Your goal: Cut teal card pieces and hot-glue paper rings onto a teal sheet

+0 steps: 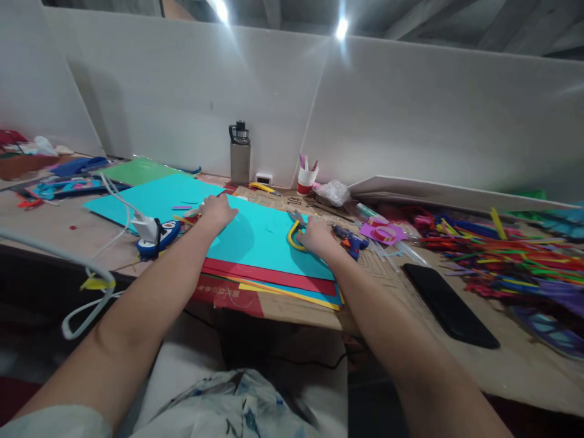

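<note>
Left hand (218, 212) down at the turquoise paper (267, 243), fingertips hard to make out, and over on the other side the right hand (318, 236) has the yellow-handled scissors (290, 237), blades pointing away! Red sheets (274, 275) peek out beneath, a black phone (449, 304) lies to the right, bottle (240, 163) upright at the back, paper cup (306, 177) beside the wall, bright craft strips (515, 255) heaped far right

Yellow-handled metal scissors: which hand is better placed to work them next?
Right, most likely: the right hand is at the yellow-handled metal scissors, though its exact grip is unclear, while the left hand is well to their left, at the turquoise paper.
</note>
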Demonstrator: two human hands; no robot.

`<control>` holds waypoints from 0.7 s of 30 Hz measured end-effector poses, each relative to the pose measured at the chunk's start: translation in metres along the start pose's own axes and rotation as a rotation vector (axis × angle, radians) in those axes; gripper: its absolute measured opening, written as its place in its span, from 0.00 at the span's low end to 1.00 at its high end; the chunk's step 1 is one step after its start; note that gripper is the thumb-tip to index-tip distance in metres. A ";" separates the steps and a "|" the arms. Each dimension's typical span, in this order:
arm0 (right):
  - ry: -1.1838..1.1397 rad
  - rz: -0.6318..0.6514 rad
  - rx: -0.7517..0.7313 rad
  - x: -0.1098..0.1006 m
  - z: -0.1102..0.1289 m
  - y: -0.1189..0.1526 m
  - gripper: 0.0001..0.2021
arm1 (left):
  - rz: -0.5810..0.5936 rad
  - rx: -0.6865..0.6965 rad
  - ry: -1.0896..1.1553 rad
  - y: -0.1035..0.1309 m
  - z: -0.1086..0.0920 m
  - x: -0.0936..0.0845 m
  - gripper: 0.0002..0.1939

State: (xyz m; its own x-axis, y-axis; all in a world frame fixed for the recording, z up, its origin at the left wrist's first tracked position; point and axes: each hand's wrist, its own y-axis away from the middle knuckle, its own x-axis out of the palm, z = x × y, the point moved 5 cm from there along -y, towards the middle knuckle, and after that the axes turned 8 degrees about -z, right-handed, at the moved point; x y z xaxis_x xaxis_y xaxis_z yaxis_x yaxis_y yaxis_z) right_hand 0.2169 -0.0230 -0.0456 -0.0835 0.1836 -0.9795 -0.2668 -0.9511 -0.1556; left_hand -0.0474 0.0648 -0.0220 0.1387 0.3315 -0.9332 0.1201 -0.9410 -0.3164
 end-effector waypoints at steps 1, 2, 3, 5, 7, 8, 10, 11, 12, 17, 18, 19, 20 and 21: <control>-0.062 -0.026 0.030 -0.002 -0.003 -0.002 0.28 | 0.000 -0.009 -0.003 0.000 0.000 0.000 0.31; -0.137 -0.057 0.053 -0.005 -0.005 -0.004 0.28 | 0.005 -0.015 -0.003 0.000 0.001 -0.001 0.31; -0.219 -0.091 0.066 -0.008 -0.007 -0.005 0.28 | 0.015 -0.016 0.001 0.000 0.001 -0.001 0.31; -0.386 -0.169 0.091 -0.017 -0.013 -0.009 0.29 | 0.031 -0.013 0.006 0.000 0.001 -0.001 0.31; -0.530 -0.234 0.115 -0.025 -0.020 -0.012 0.31 | 0.041 -0.015 0.003 -0.001 0.002 -0.001 0.31; -0.587 -0.255 0.127 -0.028 -0.024 -0.013 0.31 | 0.041 -0.018 -0.004 -0.002 0.002 -0.001 0.32; -0.655 -0.267 0.151 -0.032 -0.031 -0.016 0.31 | 0.030 -0.019 -0.018 -0.004 0.004 -0.002 0.32; -0.664 -0.260 0.166 -0.033 -0.035 -0.017 0.31 | 0.021 -0.020 -0.018 -0.006 0.004 -0.002 0.32; -0.661 -0.248 0.180 -0.033 -0.039 -0.019 0.30 | 0.011 -0.025 -0.006 -0.007 0.006 -0.003 0.31; -0.605 -0.210 0.213 -0.028 -0.054 -0.024 0.27 | 0.057 -0.074 0.120 -0.019 0.011 0.000 0.29; -0.587 -0.205 0.213 -0.027 -0.056 -0.025 0.27 | 0.079 -0.071 0.111 -0.022 0.012 0.001 0.27; -0.567 -0.200 0.214 -0.025 -0.057 -0.027 0.27 | 0.096 -0.061 0.092 -0.024 0.012 0.002 0.25; -0.547 -0.192 0.213 -0.023 -0.057 -0.028 0.27 | 0.106 -0.043 0.073 -0.026 0.013 0.003 0.23; -0.528 -0.183 0.211 -0.022 -0.057 -0.029 0.27 | 0.107 -0.022 0.059 -0.028 0.013 0.004 0.22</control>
State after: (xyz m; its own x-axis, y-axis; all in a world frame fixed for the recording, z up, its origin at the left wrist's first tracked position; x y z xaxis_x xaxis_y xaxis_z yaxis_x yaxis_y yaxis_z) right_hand 0.2812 -0.0140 -0.0270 -0.4703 0.4896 -0.7343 -0.5020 -0.8327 -0.2336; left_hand -0.0628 0.0915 -0.0191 0.2092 0.2328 -0.9498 0.1229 -0.9698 -0.2107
